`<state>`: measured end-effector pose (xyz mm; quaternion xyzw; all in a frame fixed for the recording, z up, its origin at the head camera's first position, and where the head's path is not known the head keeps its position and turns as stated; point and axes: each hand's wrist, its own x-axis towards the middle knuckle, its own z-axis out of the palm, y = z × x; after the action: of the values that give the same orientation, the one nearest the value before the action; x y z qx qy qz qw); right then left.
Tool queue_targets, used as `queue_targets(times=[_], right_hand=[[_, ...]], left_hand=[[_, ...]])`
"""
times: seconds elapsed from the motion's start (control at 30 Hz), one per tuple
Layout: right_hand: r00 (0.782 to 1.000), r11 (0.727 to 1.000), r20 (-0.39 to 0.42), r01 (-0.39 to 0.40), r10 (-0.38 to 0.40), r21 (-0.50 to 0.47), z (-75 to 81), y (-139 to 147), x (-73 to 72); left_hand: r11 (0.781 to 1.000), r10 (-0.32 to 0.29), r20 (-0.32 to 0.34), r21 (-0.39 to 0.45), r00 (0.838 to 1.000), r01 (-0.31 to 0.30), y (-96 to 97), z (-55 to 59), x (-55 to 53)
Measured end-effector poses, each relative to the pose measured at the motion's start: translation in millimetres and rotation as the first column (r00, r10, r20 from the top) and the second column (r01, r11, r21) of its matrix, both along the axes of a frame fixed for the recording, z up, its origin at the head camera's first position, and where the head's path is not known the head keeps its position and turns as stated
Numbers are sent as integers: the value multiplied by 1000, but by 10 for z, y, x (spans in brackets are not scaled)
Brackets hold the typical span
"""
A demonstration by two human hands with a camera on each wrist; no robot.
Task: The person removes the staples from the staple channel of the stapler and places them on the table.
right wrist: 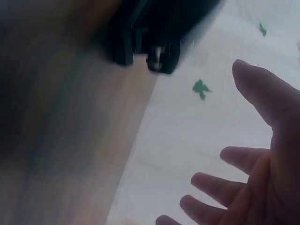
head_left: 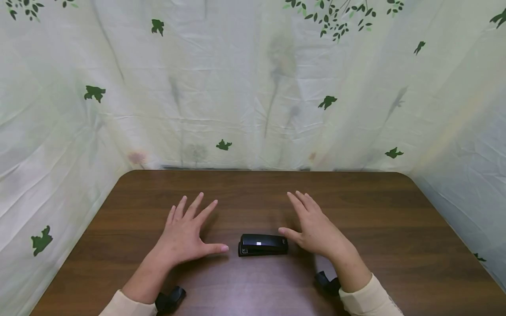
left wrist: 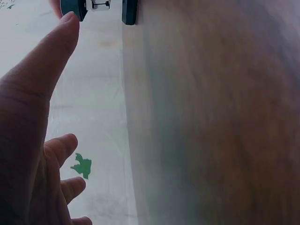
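Observation:
A black stapler (head_left: 263, 245) lies lengthwise from left to right on the brown wooden table (head_left: 245, 197), a small white mark on its top. Left of it, my left hand (head_left: 186, 237) is spread with fingers apart, its thumb pointing toward the stapler's left end. My right hand (head_left: 316, 230) hovers on the other side, fingers extended and thumb close to the stapler's right end. Neither hand holds anything. The left wrist view catches part of the stapler (left wrist: 130, 11) at the top, beyond the thumb; in the right wrist view the stapler (right wrist: 164, 33) looks large and blurred.
White curtains (head_left: 237, 87) printed with green birds and leaves hang behind the table and along both sides. Black wrist-worn devices show at the left wrist (head_left: 171, 300) and the right wrist (head_left: 327, 283), below cream sleeves (head_left: 367, 298).

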<state>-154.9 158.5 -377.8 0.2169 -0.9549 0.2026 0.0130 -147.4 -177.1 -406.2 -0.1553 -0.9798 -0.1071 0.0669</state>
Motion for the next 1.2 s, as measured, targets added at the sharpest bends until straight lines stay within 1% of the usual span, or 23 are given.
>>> queue_targets(times=[0.17, 0.23, 0.3, 0.33, 0.37, 0.47, 0.57, 0.67, 0.77, 0.83, 0.9, 1.0, 1.07, 1.2], right_hand=[[999, 998, 5, -45, 45, -33, -4, -141, 55], [997, 997, 8, -71, 72, -40, -12, -201, 76], [994, 993, 31, -104, 105, -57, -20, -257, 101], [991, 990, 46, -122, 125, -68, -24, -283, 114], [988, 987, 60, -139, 144, -76, -29, -308, 127], [977, 975, 74, -193, 202, -108, -47, -378, 155], [966, 962, 48, -247, 254, -118, -64, -441, 180], [953, 944, -4, -302, 304, -130, -89, -496, 209], [941, 931, -46, -339, 336, -132, -120, -540, 232], [940, 931, -63, -342, 336, -125, -141, -563, 244], [942, 935, -67, -333, 327, -117, -157, -582, 251], [946, 944, -92, -319, 311, -88, -182, -615, 263], [943, 946, -120, -318, 309, -65, -196, -637, 273], [933, 951, -196, -308, 300, -11, -217, -684, 296]], left_hand=[[999, -27, -5, 31, 1000, 28, 43, -19, 9], [995, -57, 10, 81, 998, 56, 76, -26, 21], [982, -104, 39, 161, 994, 96, 122, -35, 38], [971, -135, 59, 208, 989, 120, 148, -38, 48], [955, -172, 75, 259, 982, 148, 172, -44, 55], [905, -261, 123, 376, 957, 199, 239, -62, 79], [864, -326, 141, 447, 935, 234, 289, -85, 92], [826, -372, 142, 501, 917, 258, 336, -113, 105], [793, -407, 126, 540, 905, 282, 376, -159, 116], [788, -414, 119, 543, 902, 290, 397, -195, 122], [793, -413, 106, 530, 905, 300, 420, -229, 129], [809, -401, 77, 497, 913, 314, 450, -284, 136], [818, -390, 51, 478, 919, 320, 470, -314, 137], [824, -368, 2, 464, 930, 325, 507, -366, 126]])
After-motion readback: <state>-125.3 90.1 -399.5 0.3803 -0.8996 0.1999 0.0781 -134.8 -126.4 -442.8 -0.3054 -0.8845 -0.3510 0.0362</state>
